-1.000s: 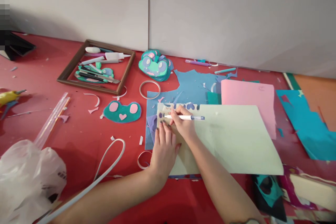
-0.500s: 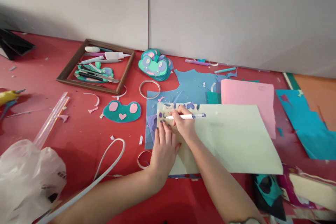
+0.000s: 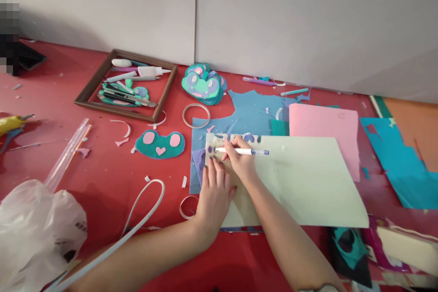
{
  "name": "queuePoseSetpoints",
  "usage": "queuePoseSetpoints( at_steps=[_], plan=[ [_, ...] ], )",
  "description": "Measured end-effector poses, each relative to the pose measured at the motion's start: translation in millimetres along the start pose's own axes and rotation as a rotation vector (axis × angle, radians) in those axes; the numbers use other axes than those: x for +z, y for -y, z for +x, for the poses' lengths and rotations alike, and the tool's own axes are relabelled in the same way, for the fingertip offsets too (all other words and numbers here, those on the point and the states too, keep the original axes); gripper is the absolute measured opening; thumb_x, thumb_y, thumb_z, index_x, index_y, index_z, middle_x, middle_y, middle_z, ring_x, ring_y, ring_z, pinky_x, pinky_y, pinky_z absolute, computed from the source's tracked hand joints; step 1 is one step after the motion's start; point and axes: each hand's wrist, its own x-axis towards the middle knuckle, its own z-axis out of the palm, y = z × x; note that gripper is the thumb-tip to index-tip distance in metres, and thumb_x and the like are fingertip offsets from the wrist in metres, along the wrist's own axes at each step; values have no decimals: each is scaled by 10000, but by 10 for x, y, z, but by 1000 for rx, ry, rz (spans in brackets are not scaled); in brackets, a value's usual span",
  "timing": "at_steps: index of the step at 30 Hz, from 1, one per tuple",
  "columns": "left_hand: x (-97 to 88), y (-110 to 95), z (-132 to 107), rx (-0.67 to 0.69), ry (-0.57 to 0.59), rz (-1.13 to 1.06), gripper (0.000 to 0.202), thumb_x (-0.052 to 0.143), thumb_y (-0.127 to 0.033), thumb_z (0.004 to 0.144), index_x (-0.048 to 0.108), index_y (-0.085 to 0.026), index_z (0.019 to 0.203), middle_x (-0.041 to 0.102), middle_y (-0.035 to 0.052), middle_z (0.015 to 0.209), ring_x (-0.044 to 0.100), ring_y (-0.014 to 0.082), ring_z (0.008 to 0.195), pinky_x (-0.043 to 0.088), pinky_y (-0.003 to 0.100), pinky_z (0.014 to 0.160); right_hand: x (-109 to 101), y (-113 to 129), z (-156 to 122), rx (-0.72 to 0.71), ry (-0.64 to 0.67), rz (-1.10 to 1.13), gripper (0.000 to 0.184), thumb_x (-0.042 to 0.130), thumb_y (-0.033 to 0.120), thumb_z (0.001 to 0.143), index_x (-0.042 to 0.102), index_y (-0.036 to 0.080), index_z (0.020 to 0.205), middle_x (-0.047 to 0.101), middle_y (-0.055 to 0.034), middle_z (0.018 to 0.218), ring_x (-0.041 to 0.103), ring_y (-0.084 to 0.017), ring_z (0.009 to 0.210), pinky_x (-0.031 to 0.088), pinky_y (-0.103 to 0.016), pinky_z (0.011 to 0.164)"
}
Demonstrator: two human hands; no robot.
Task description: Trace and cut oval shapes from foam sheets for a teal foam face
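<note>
My right hand (image 3: 241, 159) grips a white pen (image 3: 243, 151), its tip down on the upper left corner of a pale green sheet (image 3: 301, 178). Small cutouts and drawn marks run along that sheet's top edge. My left hand (image 3: 215, 191) lies flat on the sheet just below the pen tip, fingers stretched out. Under the pale sheet are a blue felt sheet (image 3: 253, 105) and a purple scrap (image 3: 198, 162). Left of the hands lies a teal felt piece (image 3: 159, 146) with pink spots and a pink heart.
A wooden frame (image 3: 84, 91) holds knives, glue and pens. Behind the hands sit stacked felt faces (image 3: 201, 84) and a ring (image 3: 196, 116). Pink sheet (image 3: 321, 132) and turquoise felt (image 3: 407, 169) lie right. A plastic bag (image 3: 37, 237), white cable (image 3: 137, 219) and yellow glue gun (image 3: 10, 124) occupy the left.
The pen tip has shifted slightly left and up on the pale sheet. My left hand stays in place, and the view has moved very slightly.
</note>
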Motion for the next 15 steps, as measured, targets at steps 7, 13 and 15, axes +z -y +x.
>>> queuePoseSetpoints(
  at_steps=[7,13,15],
  plan=[
    [2,1,-3,13,2,0,462,459,-323,932,561,-15,1261,564,249,1329,511,353,1273,485,438,1007,5,19,12,-22,-27,0,312,555,357,868,418,244,611,575,57,453,580,-126,459,479,-259,553],
    [-6,5,-2,7,-4,0,449,466,-339,931,584,-25,1229,563,247,1333,509,355,1275,490,435,1002,-2,36,13,-11,-111,45,335,539,338,879,401,247,587,537,69,410,509,-113,396,456,-252,514],
    [-11,4,1,8,-2,6,454,464,-340,931,580,-24,1236,567,245,1328,516,355,1268,493,435,998,-2,34,8,-19,-79,25,330,544,330,877,408,245,588,546,66,421,530,-115,417,464,-250,531]
  ],
)
